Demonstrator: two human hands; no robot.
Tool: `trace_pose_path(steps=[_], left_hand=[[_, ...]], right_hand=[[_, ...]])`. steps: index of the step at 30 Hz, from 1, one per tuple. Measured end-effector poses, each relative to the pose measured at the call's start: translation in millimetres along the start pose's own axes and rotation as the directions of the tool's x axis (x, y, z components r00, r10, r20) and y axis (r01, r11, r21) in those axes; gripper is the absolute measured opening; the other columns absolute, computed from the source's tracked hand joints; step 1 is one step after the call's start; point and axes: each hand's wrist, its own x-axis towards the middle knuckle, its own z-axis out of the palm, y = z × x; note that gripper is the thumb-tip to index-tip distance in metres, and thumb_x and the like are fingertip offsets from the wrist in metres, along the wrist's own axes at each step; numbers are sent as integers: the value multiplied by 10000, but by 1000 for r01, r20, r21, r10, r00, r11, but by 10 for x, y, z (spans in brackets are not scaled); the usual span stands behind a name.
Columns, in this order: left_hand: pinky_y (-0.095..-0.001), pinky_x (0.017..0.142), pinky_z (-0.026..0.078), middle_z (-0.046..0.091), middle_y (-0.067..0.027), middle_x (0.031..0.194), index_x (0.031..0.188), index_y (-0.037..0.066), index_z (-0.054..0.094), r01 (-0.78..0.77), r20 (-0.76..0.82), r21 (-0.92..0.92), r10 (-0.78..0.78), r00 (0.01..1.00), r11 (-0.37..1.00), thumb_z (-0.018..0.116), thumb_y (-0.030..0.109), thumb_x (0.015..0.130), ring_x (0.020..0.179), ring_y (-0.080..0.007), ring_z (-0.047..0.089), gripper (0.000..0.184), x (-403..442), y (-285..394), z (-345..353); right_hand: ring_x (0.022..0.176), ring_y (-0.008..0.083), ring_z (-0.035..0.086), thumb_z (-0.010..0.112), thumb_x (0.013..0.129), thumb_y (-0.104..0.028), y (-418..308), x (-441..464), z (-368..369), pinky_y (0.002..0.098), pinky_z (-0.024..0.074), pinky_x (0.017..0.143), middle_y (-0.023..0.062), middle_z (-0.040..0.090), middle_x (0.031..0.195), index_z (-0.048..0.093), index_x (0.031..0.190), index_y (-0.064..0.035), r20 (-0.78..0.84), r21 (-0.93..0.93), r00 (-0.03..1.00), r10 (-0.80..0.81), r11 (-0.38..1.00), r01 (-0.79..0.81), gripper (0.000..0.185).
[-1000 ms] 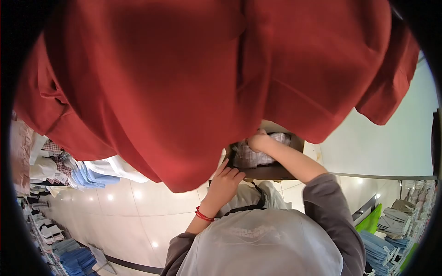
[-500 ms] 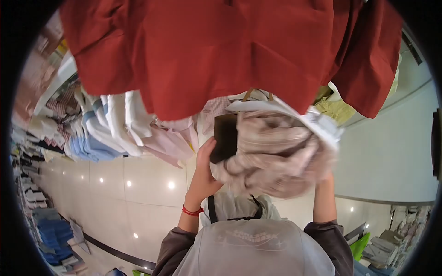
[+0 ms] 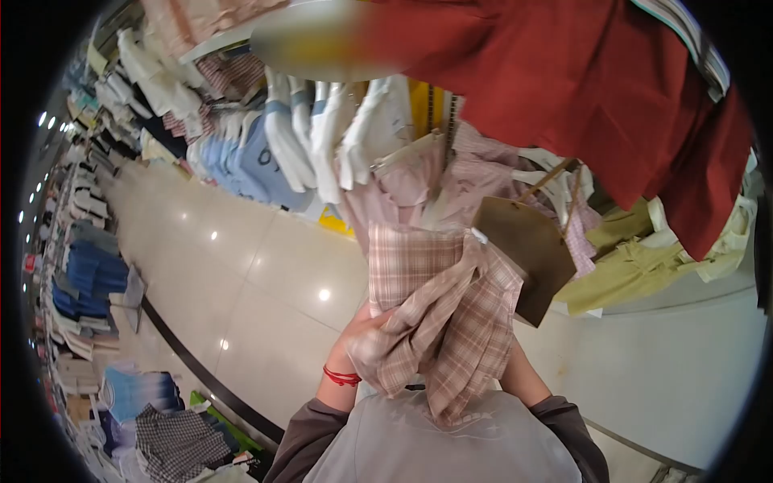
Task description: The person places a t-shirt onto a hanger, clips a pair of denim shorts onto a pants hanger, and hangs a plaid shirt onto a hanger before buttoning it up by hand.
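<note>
A pink-brown plaid garment [image 3: 475, 322], bunched with a twisted, knotted-looking strip across it, hangs in front of my chest. My left hand [image 3: 360, 328], with a red cord at the wrist, grips its left side; most of the fingers are behind the cloth. The garment covers my right hand, and only the forearm below it shows, so its grasp is hidden. Just behind the cloth, to the right, is a flat dark-brown panel [image 3: 531, 258] with thin tan straps, like a paper bag. Whether a hand touches it cannot be seen.
Overhead hangs a large red garment [image 3: 564, 88]. White and blue clothes [image 3: 298, 145] line a rack at the left, with pink clothes [image 3: 407, 173] beside them. Yellow-green clothes [image 3: 644, 270] hang right, above a pale panel [image 3: 676, 362]. Folded clothes [image 3: 173, 439] sit lower left.
The view has swung left, showing more of the clothes rack. The plaid garment has come lower and nearer my chest, and the brown panel now shows on its right instead of its left.
</note>
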Motion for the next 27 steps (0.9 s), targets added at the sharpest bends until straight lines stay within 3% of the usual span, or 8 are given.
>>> trace_pose_path(steps=[5, 10, 13, 15, 18, 22, 25, 27], left_hand=[[-271, 872, 403, 509, -60, 1154, 1204, 2, 454, -141, -294, 37, 146, 945, 989, 548, 126, 865, 1022, -137, 495, 374, -281, 255, -20], [-272, 871, 406, 509, -65, 1144, 1197, 5, 453, -224, -232, 65, 233, 944, 972, 562, 121, 845, 1023, -140, 495, 386, -814, 657, -576], [-273, 870, 408, 508, -68, 1138, 1192, 6, 452, -263, -196, 90, 276, 941, 960, 570, 119, 833, 1024, -143, 494, 394, -1214, 902, -1007], [-274, 870, 410, 508, -70, 1134, 1189, 7, 452, -286, -180, 99, 300, 937, 953, 576, 117, 825, 1024, -144, 494, 400, -1440, 1009, -1294], [-275, 869, 412, 508, -73, 1128, 1184, 9, 452, -295, -167, 103, 309, 936, 950, 585, 114, 814, 1025, -146, 493, 408, -1694, 1097, -1647], [-276, 869, 414, 508, -77, 1120, 1178, 11, 451, -292, -153, 110, 306, 940, 950, 596, 111, 798, 1027, -149, 493, 419, -1920, 1137, -1965], [-277, 868, 416, 507, -80, 1114, 1174, 12, 451, -287, -145, 162, 311, 939, 944, 605, 108, 786, 1027, -151, 492, 428, -2074, 1155, -2221], [-278, 868, 418, 507, -82, 1109, 1171, 13, 451, -317, -171, 307, 379, 909, 897, 610, 106, 778, 1028, -153, 492, 434, -2101, 1144, -2421]], right_hand=[[1037, 224, 487, 471, 866, -143, 348, 286, 203, 366, 400, 893, 104, 517, 1085, 484, 1115, -37, 20, 7, 995, 100, 995, -100, 271], [1050, 211, 476, 456, 890, -174, 685, 553, 502, 359, 391, 904, 100, 507, 1106, 475, 1132, -50, -43, -42, 997, 58, 997, -59, 272], [1059, 203, 469, 448, 905, -194, 830, 612, 854, 355, 386, 911, 98, 500, 1118, 470, 1141, -57, -115, -202, 983, -141, 973, 116, 274], [1064, 198, 465, 442, 915, -206, 1008, 674, 1254, 352, 382, 915, 96, 496, 1127, 466, 1148, -62, -15, -451, 946, -323, 847, 282, 275], [1039, 209, 471, 587, 830, -204, 1458, 745, 2030, 348, 387, 899, 83, 443, 1188, 443, 1174, -48, 433, -712, 796, -423, 380, 590, 404], [965, 206, 518, 667, 739, -133, 2020, 766, 2743, 310, 424, 810, 107, 480, 1155, 486, 1137, -33, 740, -642, 672, -26, -326, 694, 449], [832, 207, 567, 643, 728, -76, 2277, 921, 2832, 296, 444, 690, 115, 559, 995, 544, 1035, -32, 428, -839, 859, 282, -231, 493, 325], [676, 191, 554, 641, 711, -49, 2375, 1113, 2656, 289, 429, 598, 95, 569, 797, 558, 929, -29, 598, -723, 744, 299, -199, 661, 234]])
